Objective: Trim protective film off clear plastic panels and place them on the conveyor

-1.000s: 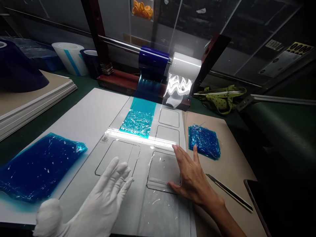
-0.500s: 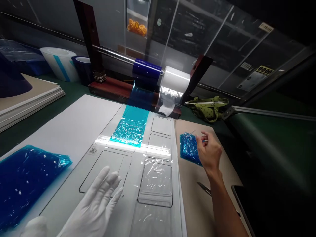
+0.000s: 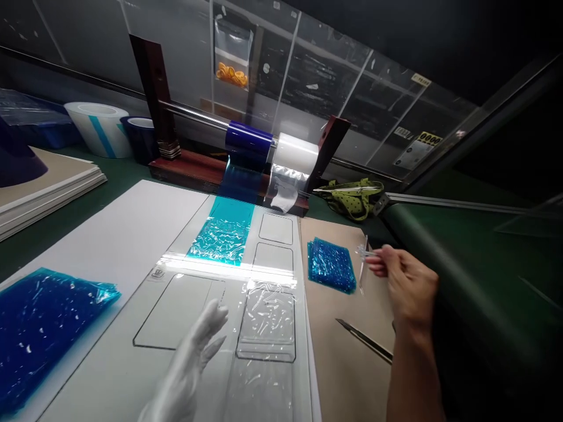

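Note:
My left hand (image 3: 193,357), in a white glove, hovers over the white board (image 3: 109,375) with drawn black outlines; it is seen edge-on, fingers stretched and thumb apart, empty. To the right, my bare right hand (image 3: 407,281) pinches a thin strip of clear film (image 3: 363,252) beside a stack of blue film pieces (image 3: 331,264). A pointed metal tool (image 3: 363,340) lies below that hand on brown cardboard (image 3: 334,375); its kind is unclear. Teal film (image 3: 224,234) stretches onto the board from a blue roll (image 3: 248,138). Clear film (image 3: 268,316) covers the outlines to its right.
A white roll (image 3: 297,152) shares the wooden stand (image 3: 193,176) at the back. Larger blue film sheets (image 3: 48,334) lie at left. More rolls (image 3: 99,129) and stacked boards (image 3: 57,193) stand behind them. A green dotted pouch (image 3: 349,196) rests right of the stand.
My right hand has moved right, off the blue stack, with the clear strip between its fingers. My left hand has turned edge-on. The view has shifted slightly.

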Demonstrator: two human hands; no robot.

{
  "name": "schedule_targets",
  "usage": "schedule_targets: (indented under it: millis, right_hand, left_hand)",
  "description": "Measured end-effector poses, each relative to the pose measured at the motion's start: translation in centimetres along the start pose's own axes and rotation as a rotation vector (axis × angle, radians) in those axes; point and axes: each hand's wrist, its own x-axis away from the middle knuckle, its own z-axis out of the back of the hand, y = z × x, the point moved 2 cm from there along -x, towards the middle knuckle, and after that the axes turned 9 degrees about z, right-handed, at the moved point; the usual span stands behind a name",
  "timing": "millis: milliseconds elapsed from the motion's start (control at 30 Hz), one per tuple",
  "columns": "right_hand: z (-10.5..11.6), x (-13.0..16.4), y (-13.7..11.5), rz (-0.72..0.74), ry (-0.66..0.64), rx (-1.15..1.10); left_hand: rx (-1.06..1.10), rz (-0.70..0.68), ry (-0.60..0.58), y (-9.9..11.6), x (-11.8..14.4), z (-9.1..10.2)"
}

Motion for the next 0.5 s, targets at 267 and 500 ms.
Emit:
schedule_targets:
  millis: [267,500]
  right_hand:
    - [3.9,9.7,-5.1,-0.289,-0.08,-0.695]
    - [6.0,12.7,-3.2,-0.116,-0.04,-0.323]
  left_hand:
    - [-0.395,-0.184,-0.193,-0.1,-1.0,-11.8]
    - [-0.988,-0.605,-0.144,-0.1,0.3,-13.2]
